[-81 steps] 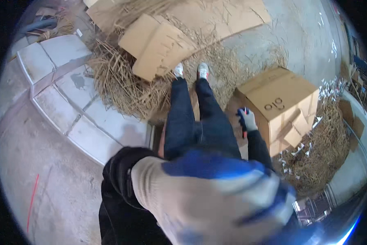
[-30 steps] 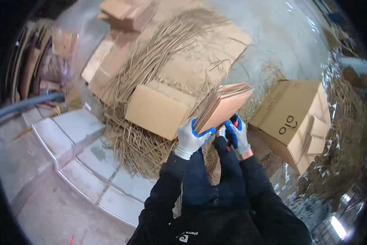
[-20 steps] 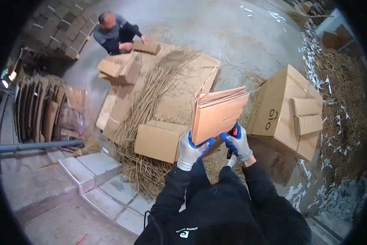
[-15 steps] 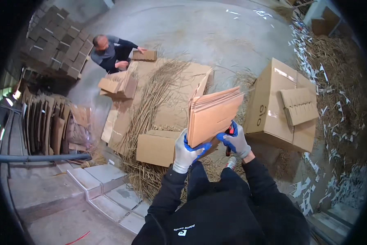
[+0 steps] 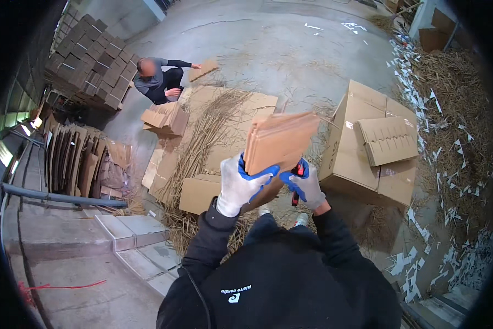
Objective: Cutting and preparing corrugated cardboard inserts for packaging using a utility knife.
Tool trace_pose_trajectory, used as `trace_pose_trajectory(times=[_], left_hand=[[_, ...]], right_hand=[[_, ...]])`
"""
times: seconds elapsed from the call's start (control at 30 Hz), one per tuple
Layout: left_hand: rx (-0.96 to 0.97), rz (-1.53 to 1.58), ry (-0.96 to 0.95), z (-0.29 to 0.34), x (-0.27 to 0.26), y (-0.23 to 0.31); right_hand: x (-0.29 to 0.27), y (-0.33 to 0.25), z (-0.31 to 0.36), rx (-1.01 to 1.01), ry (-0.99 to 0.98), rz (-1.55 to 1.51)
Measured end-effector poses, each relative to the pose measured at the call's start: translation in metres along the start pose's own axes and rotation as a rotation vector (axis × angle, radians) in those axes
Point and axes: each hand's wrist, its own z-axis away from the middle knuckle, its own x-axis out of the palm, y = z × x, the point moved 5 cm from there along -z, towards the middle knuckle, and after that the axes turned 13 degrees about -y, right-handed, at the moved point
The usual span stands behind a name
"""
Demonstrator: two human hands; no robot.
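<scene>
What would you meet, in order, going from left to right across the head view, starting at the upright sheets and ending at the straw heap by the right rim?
Upright sheets → co-worker → left hand → cardboard stack → right hand → large box → straw heap.

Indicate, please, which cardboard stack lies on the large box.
The slotted stack at right, atop the large box; the central stack is in the left hand.

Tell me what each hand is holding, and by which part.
The left hand holds a stack of cardboard sheets by its lower left corner. The right hand grips a red-and-black tool around its middle, both ends showing.
</scene>
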Motion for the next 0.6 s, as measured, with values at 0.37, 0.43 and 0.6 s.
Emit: trace_pose_trajectory(times=[0.37, 0.43, 0.6], left_hand=[[0.171, -0.198, -0.254, -0.016, -0.028, 0.012], [0.199, -0.112, -0.339, -0.018, -0.024, 0.013], [0.173, -0.040, -0.524, -0.024, -0.029, 0.005]], right_hand=[[-0.026, -0.219, 0.030, -0.641, 0.032, 0.733], [0.012, -0.251, 0.003, -0.595, -0.219, 1.003], [0.016, -0.234, -0.032, -0.193, -0.523, 1.195]])
